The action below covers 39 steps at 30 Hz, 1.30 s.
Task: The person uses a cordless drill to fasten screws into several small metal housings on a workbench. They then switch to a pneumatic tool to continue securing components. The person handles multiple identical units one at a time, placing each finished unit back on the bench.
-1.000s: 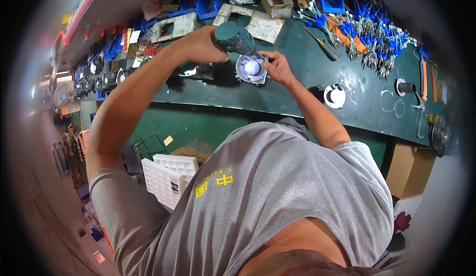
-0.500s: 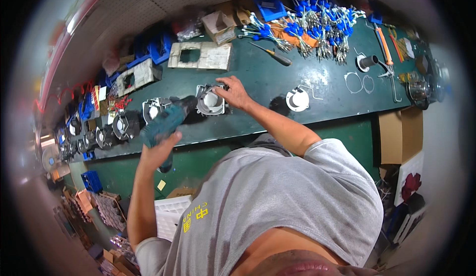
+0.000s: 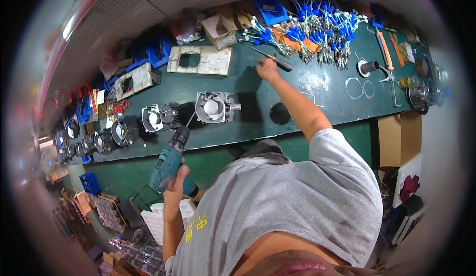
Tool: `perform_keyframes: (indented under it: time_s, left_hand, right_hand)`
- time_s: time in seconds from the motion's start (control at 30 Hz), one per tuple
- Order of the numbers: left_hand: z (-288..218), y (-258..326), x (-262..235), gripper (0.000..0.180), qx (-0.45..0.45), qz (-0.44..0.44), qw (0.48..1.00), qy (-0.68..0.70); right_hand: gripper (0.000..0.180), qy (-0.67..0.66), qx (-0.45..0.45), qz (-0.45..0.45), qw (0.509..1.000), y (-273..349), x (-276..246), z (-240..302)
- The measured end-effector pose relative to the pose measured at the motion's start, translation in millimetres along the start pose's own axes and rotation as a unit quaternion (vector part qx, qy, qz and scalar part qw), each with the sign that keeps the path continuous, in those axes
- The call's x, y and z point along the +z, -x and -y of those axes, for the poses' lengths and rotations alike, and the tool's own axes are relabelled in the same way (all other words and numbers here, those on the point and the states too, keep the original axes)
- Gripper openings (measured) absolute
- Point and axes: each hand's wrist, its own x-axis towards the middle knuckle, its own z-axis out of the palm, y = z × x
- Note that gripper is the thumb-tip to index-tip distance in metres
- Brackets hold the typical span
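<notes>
Left hand: the left hand grips the handle of a teal cordless drill, fingers wrapped tight round it, below the front edge of the bench.
Drill: teal plastic body with a black chuck and a thin bit that points up toward a grey metal housing; the tip of the bit lies just short of the housing, and I cannot tell whether it touches.
Right hand: the right hand reaches far across the bench, fingers curled down at the near end of a screwdriver; whether they pinch it or only rest on it is hard to make out.
Screwdriver: thin metal shaft and dark handle, lying flat on the bench, slanting away from the right fingers on both sides.
Housing: round, ribbed cast metal with a pale disc in its middle, standing on the bench between the two hands, nearer the drill.
Beside it: a second housing of the same kind just to the left, with more in a row further left, small and blurred toward the rim.
Beyond the right fingers: a heap of blue-tipped wires, tangled.
Hidden: the person's grey shirt covers the bench's lower front.
</notes>
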Motion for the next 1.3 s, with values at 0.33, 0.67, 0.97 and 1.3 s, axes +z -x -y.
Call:
perform_keyframes:
  time_s: [0.33, 0.67, 0.97, 1.3]
  left_hand:
    - [10.9, 21.2, 0.4, 0.035, -0.068, -0.005, 0.994, -0.082]
    - [17.4, 20.9, 11.2, 0.036, -0.055, -0.033, 0.998, -0.012]
    - [22.5, 5.3, 7.9, 0.032, 0.015, -0.004, 1.0, 0.017]
    - [9.3, 5.7, -6.2, 0.034, 0.047, 0.054, 0.995, 0.063]
  right_hand:
    - [0.019, 0.275, 0.071, 0.021, 0.959, -81.2, -26.1, -45.7]
    - [0.021, 0.119, -0.033, -0.041, 0.991, -83.9, -26.6, -40.0]
    - [0.015, -0.581, 0.128, 0.125, 0.794, 23.2, -70.2, 74.1]
    - [0.016, -0.692, 0.229, 0.273, 0.628, 174.4, -71.1, 165.5]
